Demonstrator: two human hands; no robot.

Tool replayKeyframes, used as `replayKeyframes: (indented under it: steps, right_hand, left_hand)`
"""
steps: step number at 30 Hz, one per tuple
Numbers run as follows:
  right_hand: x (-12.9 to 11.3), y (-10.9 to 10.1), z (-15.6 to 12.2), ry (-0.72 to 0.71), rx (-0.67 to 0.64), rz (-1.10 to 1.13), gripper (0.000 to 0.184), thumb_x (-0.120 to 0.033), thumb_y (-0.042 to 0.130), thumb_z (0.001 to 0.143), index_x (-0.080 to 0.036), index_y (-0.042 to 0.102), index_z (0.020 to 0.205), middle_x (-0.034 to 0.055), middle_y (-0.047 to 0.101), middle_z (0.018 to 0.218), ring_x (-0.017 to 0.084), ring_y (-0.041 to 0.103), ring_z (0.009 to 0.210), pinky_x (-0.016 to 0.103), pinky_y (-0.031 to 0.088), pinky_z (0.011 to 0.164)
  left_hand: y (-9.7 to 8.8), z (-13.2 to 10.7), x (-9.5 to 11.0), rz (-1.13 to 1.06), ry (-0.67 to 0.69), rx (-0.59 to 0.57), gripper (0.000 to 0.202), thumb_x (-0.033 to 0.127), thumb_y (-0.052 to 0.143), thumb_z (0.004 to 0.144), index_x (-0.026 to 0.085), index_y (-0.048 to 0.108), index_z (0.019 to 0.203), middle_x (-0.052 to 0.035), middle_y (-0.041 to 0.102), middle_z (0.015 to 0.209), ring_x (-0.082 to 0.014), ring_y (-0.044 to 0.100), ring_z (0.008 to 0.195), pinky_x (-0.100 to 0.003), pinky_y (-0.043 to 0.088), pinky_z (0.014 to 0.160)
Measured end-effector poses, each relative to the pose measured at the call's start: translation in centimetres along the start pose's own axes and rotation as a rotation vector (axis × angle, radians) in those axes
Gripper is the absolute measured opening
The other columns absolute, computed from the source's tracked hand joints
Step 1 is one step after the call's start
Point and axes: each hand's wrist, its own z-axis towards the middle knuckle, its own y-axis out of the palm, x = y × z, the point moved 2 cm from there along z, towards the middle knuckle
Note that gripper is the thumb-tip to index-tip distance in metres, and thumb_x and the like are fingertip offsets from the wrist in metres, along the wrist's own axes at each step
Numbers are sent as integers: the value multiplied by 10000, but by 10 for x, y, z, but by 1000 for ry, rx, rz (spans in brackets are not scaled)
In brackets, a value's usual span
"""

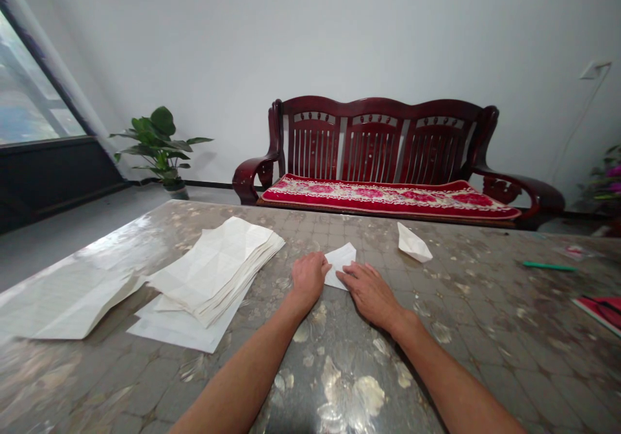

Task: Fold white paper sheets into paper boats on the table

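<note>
A small folded sheet of white paper (345, 253) lies on the patterned table between my two hands. My left hand (309, 275) grips its left edge, the thumb on top and the other fingers curled. Over the paper's right part rests my right hand (371, 290), its fingers stretched out and pressing on the sheet. Part of the paper is hidden under the right fingers. Farther back to the right sits a folded white paper piece (414, 244), apart from both hands.
A stack of creased paper sheets (218, 269) lies left of my hands, with more loose paper (72, 301) beyond it. On the right are a green pen (549, 266) and a red notebook (599, 311). Behind the table (466, 317) stands a wooden bench (373, 143).
</note>
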Motion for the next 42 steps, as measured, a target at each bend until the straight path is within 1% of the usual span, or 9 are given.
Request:
replayKeyframes:
  steps: [6,10,16,23,26,28,31,37,42]
  right_hand:
    - [-2,-3,0,1,-21,4,452,-157,375,968,-272,552,1367,77,583,1359,223,458,1297,439,251,1138]
    - [-5,-7,1,7,-42,23,472,-141,366,959,-277,543,1375,74,584,1366,216,458,1309,447,245,1143]
    - [-9,-11,0,35,-45,19,473,-132,369,954,-276,550,1367,77,587,1356,214,476,1289,445,238,1140]
    - [-10,-11,0,45,-36,6,454,-135,355,973,-284,549,1355,65,589,1353,209,477,1283,433,265,1123]
    - [-11,-9,0,54,-20,-9,438,-148,359,978,-278,555,1347,66,593,1348,216,481,1275,425,285,1111]
    - [-10,-7,0,56,-15,-15,432,-155,369,975,-279,559,1342,67,590,1354,218,477,1280,421,290,1110]
    - [-10,-5,0,47,-9,-23,432,-155,385,966,-271,558,1345,69,581,1364,224,469,1284,418,291,1113]
    - [-12,-4,1,30,8,-21,377,-204,403,973,-233,582,1303,87,602,1307,234,508,1182,392,364,1049]
    - [-17,-6,0,39,11,-7,361,-267,423,982,-241,574,1309,82,597,1317,232,509,1173,388,377,1032]
  left_hand:
    - [-2,0,-1,12,13,-5,158,337,569,941,204,653,943,-51,701,967,-215,636,967,-314,424,835]
    - [-4,-1,3,79,66,26,143,301,533,961,206,631,1003,-68,662,1052,-221,610,1037,-310,436,853]
    - [-3,-2,10,135,108,-76,205,223,400,1005,222,589,1085,-71,623,1110,-197,625,1014,-276,475,778]
    - [-2,-27,15,200,216,-90,239,167,404,980,184,628,1062,-112,629,1149,-237,574,1121,-338,482,935]
    - [4,-41,15,198,340,-80,298,197,413,984,156,591,1220,-125,608,1292,-240,537,1232,-364,423,1066]
    - [9,-48,12,189,395,-51,377,234,418,990,129,517,1339,-147,519,1438,-247,452,1356,-384,362,1137]
    - [14,-54,4,165,462,-30,466,324,403,1005,129,439,1426,-154,431,1521,-251,378,1425,-415,319,1173]
    - [8,-36,-20,147,566,-103,579,468,398,1001,167,366,1494,-142,339,1572,-252,272,1477,-437,255,1196]
    - [-5,-15,-28,150,559,-182,530,415,384,1013,189,374,1492,-122,342,1574,-236,271,1477,-431,240,1200]
